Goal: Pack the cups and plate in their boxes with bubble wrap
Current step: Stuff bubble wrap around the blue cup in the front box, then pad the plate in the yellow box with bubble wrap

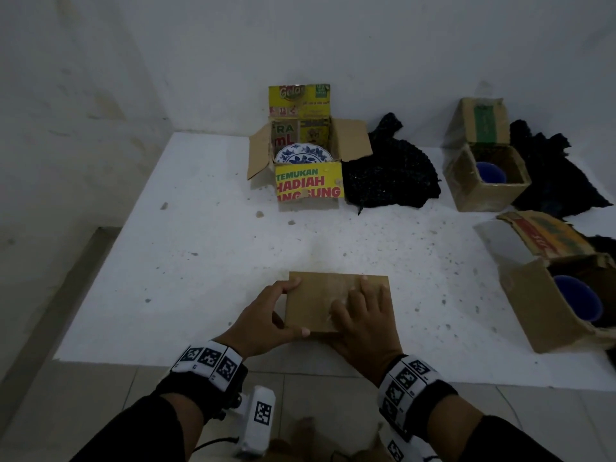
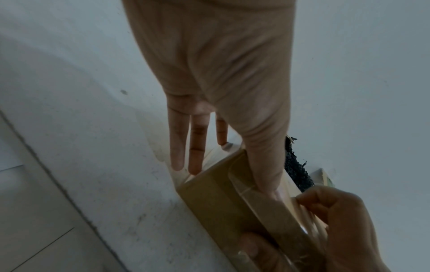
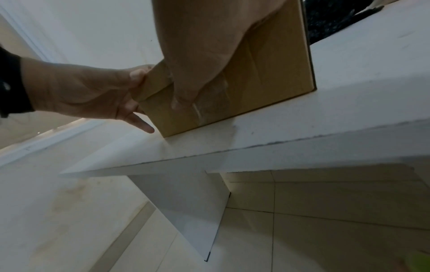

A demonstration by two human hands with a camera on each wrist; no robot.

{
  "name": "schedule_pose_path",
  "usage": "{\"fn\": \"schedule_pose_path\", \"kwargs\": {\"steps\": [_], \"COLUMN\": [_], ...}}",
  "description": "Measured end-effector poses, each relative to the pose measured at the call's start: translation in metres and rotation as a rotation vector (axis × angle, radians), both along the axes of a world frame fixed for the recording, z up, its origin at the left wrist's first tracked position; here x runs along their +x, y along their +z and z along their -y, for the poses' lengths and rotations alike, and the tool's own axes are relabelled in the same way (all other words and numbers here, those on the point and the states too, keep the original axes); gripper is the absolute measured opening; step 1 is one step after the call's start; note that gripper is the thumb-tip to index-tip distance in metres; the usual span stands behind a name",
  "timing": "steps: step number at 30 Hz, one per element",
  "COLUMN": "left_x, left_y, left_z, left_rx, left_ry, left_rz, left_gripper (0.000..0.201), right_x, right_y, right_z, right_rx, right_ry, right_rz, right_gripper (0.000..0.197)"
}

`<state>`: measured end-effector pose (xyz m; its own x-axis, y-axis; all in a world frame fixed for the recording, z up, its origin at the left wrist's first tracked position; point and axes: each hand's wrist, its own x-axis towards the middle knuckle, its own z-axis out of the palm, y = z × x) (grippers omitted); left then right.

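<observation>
A closed brown cardboard box (image 1: 320, 305) sits near the front edge of the white table (image 1: 200, 261), with clear tape across its top. My left hand (image 1: 293, 308) grips its left side, thumb on the lid's near edge (image 2: 267, 174) and fingers down the side. My right hand (image 1: 360, 311) lies flat on the lid, with its thumb (image 3: 184, 92) pressing the tape on the near face. At the back, a blue-and-white plate (image 1: 303, 155) lies in an open yellow printed box (image 1: 310, 185). Two open brown boxes (image 1: 480, 191) (image 1: 540, 305) at the right each hold a blue cup (image 1: 490, 173) (image 1: 580, 298).
Black bubble wrap (image 1: 390, 175) lies crumpled right of the plate box, and more black wrap (image 1: 550, 175) lies behind the far cup box. Walls close off the back and the left. The table's front edge (image 3: 256, 147) runs just under my wrists, tiled floor below.
</observation>
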<state>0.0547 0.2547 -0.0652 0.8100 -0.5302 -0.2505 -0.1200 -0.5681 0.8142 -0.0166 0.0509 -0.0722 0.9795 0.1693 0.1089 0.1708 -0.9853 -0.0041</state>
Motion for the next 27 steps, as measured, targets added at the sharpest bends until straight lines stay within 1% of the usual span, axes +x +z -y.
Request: {"fn": "schedule_pose_path", "kwargs": {"steps": [4, 9, 14, 18, 19, 20, 24, 25, 27], "left_x": [0.0, 0.003, 0.005, 0.011, 0.013, 0.016, 0.027, 0.031, 0.04], "left_y": [0.001, 0.003, 0.007, 0.013, 0.016, 0.02, 0.036, 0.04, 0.048], "left_z": [0.0, 0.001, 0.001, 0.005, 0.007, 0.009, 0.02, 0.024, 0.032], "left_rx": [0.013, 0.055, 0.051, 0.054, 0.083, 0.132, 0.361, 0.375, 0.344], "left_ry": [0.001, -0.013, -0.044, -0.064, -0.089, -0.124, -0.246, -0.255, -0.245], "left_rz": [-0.008, -0.017, -0.029, -0.109, -0.119, -0.115, 0.006, 0.028, 0.056], "left_gripper": [0.084, 0.086, 0.086, 0.106, 0.109, 0.11, 0.111, 0.108, 0.098], "right_x": [0.0, -0.003, -0.004, -0.007, -0.007, -0.007, 0.0, 0.004, 0.015], "right_y": [-0.003, 0.002, 0.013, 0.027, 0.031, 0.033, 0.04, 0.043, 0.054], "right_z": [0.002, 0.004, 0.007, 0.033, 0.04, 0.046, 0.057, 0.058, 0.06], "right_rx": [-0.014, -0.045, -0.079, -0.075, -0.071, -0.051, 0.154, 0.211, 0.349], "right_ry": [0.016, 0.052, 0.099, 0.213, 0.222, 0.224, 0.186, 0.167, 0.097], "right_rz": [0.017, -0.061, -0.121, -0.229, -0.258, -0.271, -0.282, -0.27, -0.247], "right_gripper": [0.063, 0.085, 0.093, 0.102, 0.102, 0.097, 0.07, 0.065, 0.056]}}
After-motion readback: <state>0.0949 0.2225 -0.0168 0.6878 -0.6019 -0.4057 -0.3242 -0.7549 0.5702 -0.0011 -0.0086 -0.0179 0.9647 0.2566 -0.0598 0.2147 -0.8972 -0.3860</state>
